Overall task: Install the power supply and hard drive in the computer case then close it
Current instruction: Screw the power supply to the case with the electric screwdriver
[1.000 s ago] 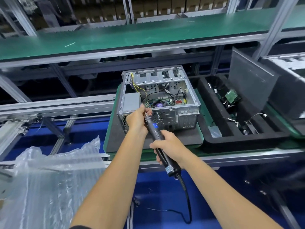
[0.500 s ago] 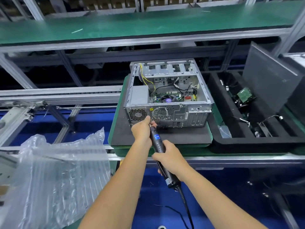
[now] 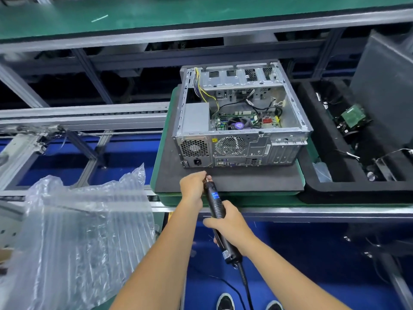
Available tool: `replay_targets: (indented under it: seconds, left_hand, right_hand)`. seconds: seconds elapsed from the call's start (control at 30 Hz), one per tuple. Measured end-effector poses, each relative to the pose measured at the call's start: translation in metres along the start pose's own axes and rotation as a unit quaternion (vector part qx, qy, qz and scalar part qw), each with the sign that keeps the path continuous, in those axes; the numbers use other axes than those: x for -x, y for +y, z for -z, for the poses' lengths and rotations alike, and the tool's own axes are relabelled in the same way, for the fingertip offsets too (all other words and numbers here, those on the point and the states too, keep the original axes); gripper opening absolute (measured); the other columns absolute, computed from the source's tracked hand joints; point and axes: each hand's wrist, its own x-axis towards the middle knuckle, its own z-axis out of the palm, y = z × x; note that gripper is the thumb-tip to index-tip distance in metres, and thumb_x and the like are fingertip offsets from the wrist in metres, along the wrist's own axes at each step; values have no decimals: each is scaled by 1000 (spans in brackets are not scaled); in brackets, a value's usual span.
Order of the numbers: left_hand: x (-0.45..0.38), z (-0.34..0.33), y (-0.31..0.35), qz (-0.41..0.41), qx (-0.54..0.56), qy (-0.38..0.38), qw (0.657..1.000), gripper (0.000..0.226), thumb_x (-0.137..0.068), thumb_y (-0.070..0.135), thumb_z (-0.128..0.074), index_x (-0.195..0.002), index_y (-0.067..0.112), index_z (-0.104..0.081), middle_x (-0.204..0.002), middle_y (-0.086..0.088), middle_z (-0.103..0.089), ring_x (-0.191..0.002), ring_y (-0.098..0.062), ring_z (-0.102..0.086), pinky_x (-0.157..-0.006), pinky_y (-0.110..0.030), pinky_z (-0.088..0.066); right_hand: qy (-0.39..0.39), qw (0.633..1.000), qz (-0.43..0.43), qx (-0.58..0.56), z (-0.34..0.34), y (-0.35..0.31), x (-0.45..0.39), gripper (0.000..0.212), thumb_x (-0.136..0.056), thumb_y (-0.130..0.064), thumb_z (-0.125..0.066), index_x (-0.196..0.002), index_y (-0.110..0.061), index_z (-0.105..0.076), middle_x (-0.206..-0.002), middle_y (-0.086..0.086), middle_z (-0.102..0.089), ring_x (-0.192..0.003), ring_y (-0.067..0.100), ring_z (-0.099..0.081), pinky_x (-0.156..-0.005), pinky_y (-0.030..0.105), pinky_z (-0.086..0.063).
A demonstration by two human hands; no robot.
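Note:
An open silver computer case [image 3: 286,139] lies on a black foam pad [image 3: 245,180], rear panel facing me. A grey power supply [image 3: 196,118] sits in its near-left corner, fan grille and socket showing at the back. My right hand [image 3: 230,229] grips the black corded electric screwdriver [image 3: 215,203] by its body. My left hand [image 3: 193,186] pinches the screwdriver's tip just below the case's lower-left rear corner, a little short of the panel. Motherboard, fan and loose cables fill the case interior. No hard drive can be made out.
A black foam tray [image 3: 312,186] with cables and a green circuit board [image 3: 353,115] stands right of the case. A dark panel [image 3: 384,86] leans at far right. Clear air-cushion wrap [image 3: 85,231] lies at lower left. Conveyor rails [image 3: 85,113] run left; a green shelf [image 3: 201,10] spans above.
Both hands and the screwdriver have drawn back and down from the upper rear of the case to just below its lower-left corner. The camera tilted and came closer.

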Motion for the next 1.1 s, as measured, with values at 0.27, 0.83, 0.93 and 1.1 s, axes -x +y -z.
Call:
replay_targets:
  seconds: [0.27, 0.83, 0.93, 1.1]
  left_hand:
    - [-22, -4, -4, -153, -269, -14, 951, 27, -87, 14, -62, -61, 15, -68, -65, 3, -64, -64, -12, -52, -62, -26, -46]
    - [-36, -5, -5, -208, -354, 1, 912, 16, -88, 15, -63, -79, 7, -74, -74, -3, -66, -67, -12, -51, -62, -23, -37]
    - [-38, -7, -5, -204, -345, 5, 916, 14, -88, 14, -63, -86, 7, -75, -79, -1, -66, -72, -12, -54, -67, -22, -37]
    - [-39, -7, -5, -200, -345, -2, 917, 15, -89, 15, -62, -89, 6, -75, -81, -2, -67, -72, -13, -53, -68, -23, -39]
  right_hand:
    - [-8, 999, -28, -27, 5, 6, -16, 53, -69, -16, -81, -107, -21, -44, -92, 14, -57, -52, 19, -58, -51, 29, -52]
    - [-6, 999, -33, -29, 3, 5, -35, 45, -75, -8, -73, -105, -17, -41, -87, 12, -54, -48, 18, -58, -51, 31, -53]
    - [-9, 999, -34, -32, 3, 3, -36, 45, -75, -8, -73, -106, -16, -41, -86, 11, -54, -48, 18, -57, -51, 31, -53]
    - [-6, 999, -34, -38, 2, 4, -35, 45, -75, -9, -72, -106, -18, -42, -87, 11, -55, -48, 16, -59, -51, 30, -53]
